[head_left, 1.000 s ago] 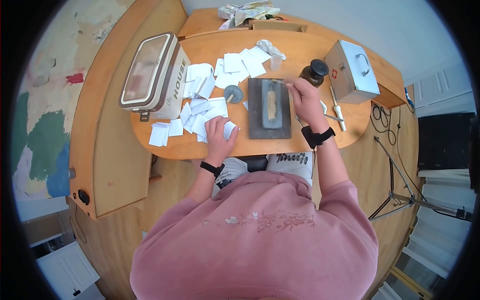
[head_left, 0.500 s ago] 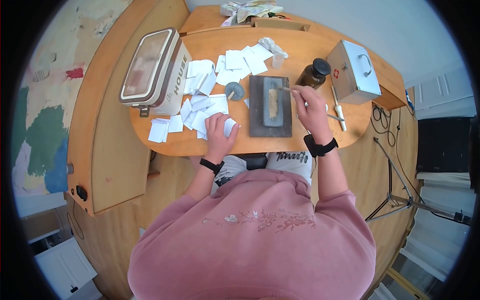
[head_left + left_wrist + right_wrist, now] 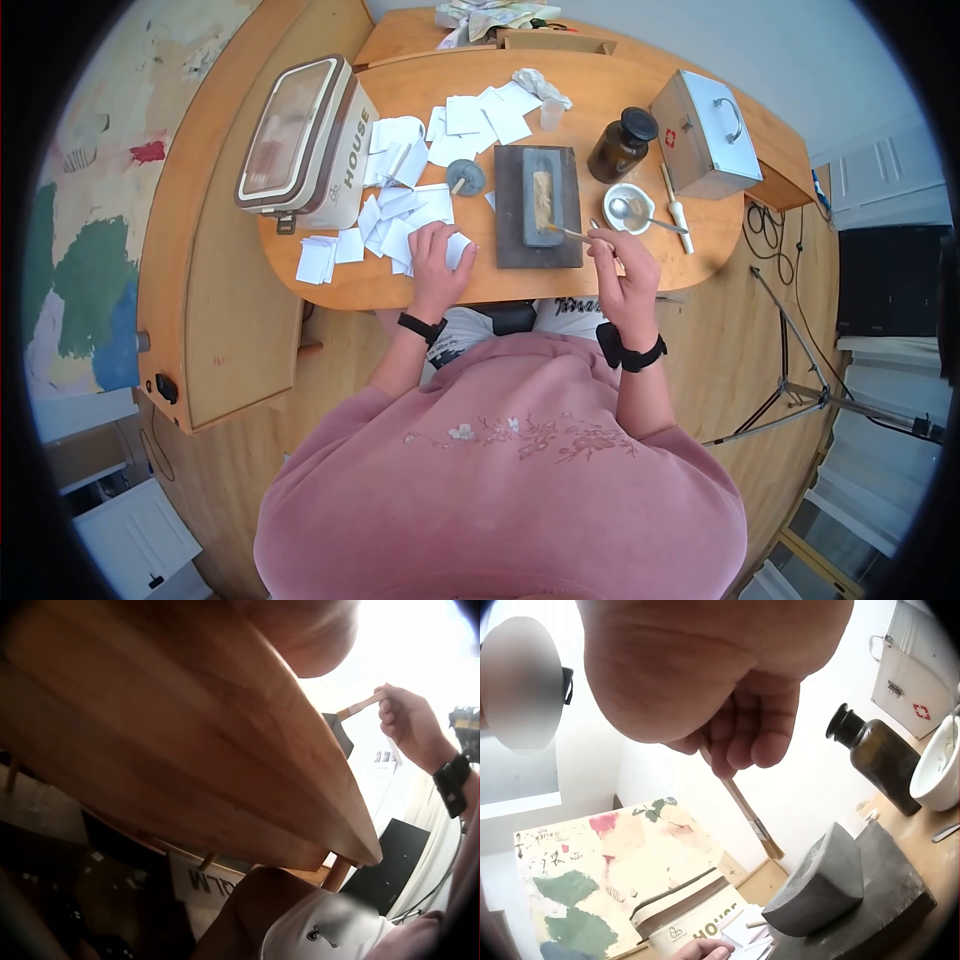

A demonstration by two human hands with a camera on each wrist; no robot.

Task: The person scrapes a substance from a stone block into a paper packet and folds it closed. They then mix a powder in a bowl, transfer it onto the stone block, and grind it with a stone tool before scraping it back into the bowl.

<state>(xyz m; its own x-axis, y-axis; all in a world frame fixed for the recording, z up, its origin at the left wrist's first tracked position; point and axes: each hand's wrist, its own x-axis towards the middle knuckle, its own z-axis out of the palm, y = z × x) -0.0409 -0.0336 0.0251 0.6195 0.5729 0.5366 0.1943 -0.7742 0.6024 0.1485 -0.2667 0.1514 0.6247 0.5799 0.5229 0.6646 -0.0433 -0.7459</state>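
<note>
My right hand pinches the wooden handle of a small flat brush with pale bristles. In the head view, the bristle end overlaps the near end of a grey stone block. Tan powder fills the long hollow in that block, which sits on a dark slab. My left hand rests near the table's front edge, its fingers relaxed over white paper squares. The left wrist view shows mostly the table's underside, with the right hand and brush beyond it.
Right of the slab are a white bowl with a spoon, a brown bottle, a white-handled tool and a metal case. To the left stand a grey disc with a short stick and a lidded HOUSE box.
My right hand has come from the block's far end back toward me, bringing the brush to the near end. The bowl behind it now shows. The left hand has stayed in place.
</note>
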